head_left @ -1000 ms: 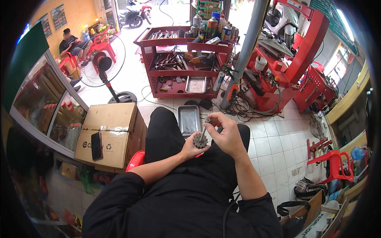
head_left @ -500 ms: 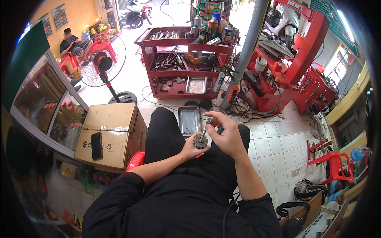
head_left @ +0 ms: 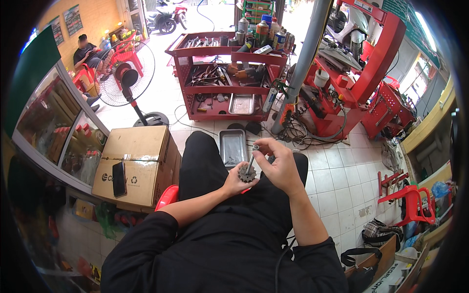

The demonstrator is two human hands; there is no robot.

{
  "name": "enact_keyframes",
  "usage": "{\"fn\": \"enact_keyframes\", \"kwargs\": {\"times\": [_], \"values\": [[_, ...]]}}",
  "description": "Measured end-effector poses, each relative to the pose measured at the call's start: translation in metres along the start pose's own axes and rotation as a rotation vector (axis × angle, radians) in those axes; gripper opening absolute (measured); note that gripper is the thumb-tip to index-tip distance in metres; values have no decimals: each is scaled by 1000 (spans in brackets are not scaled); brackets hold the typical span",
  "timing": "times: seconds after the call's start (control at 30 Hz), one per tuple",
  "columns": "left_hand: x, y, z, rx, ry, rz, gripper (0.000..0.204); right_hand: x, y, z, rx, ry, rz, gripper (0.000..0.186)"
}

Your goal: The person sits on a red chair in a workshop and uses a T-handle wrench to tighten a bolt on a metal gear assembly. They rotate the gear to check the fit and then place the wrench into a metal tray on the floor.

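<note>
My left hand (head_left: 235, 182) is closed round a small dark grey toothed metal wheel (head_left: 246, 174), held above my lap between the knees. A slim metal rod (head_left: 251, 162) stands tilted out of the wheel's middle. At its top sits a small round metal end piece (head_left: 256, 148). My right hand (head_left: 278, 166) pinches the upper part of the rod with thumb and fingers. Whether the rod and wheel are one part I cannot tell. Beyond them on the floor lies a grey metal tray (head_left: 233, 146) with dark bits in it.
A cardboard box (head_left: 132, 141) with a black phone (head_left: 119, 179) on it stands at my left. Ahead is a red tool cart (head_left: 234, 91) loaded with tools and cans. A fan (head_left: 128, 77) stands far left; a red motorcycle lift (head_left: 364, 85) and cables are at right.
The right fingers and the top of the rod have shifted very slightly. My left hand keeps the toothed wheel in the same place.
</note>
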State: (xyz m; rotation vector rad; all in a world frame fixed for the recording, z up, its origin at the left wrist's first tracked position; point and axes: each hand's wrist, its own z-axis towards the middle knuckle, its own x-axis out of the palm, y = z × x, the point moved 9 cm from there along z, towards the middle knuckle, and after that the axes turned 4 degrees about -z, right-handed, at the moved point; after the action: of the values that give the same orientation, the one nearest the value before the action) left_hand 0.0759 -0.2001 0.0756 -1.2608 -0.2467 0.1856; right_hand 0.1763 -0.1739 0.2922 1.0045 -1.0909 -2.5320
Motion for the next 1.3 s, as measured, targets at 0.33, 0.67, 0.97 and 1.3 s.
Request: {"fn": "enact_keyframes", "kwargs": {"times": [0.33, 0.67, 0.97, 1.3], "values": [[1, -6, 1, 0, 9, 11, 43, 0, -2, -1, 6, 2, -12, 28], [1, -5, 0, 10, -1, 19, 43, -1, 0, -1, 20, -10, 11, 24], [0, -6, -1, 19, -2, 19, 44, -1, 5, 0, -2, 3, 0, 25], [0, -4, 0, 20, 8, 38, 44, 0, -2, -1, 3, 1, 0, 27]]}}
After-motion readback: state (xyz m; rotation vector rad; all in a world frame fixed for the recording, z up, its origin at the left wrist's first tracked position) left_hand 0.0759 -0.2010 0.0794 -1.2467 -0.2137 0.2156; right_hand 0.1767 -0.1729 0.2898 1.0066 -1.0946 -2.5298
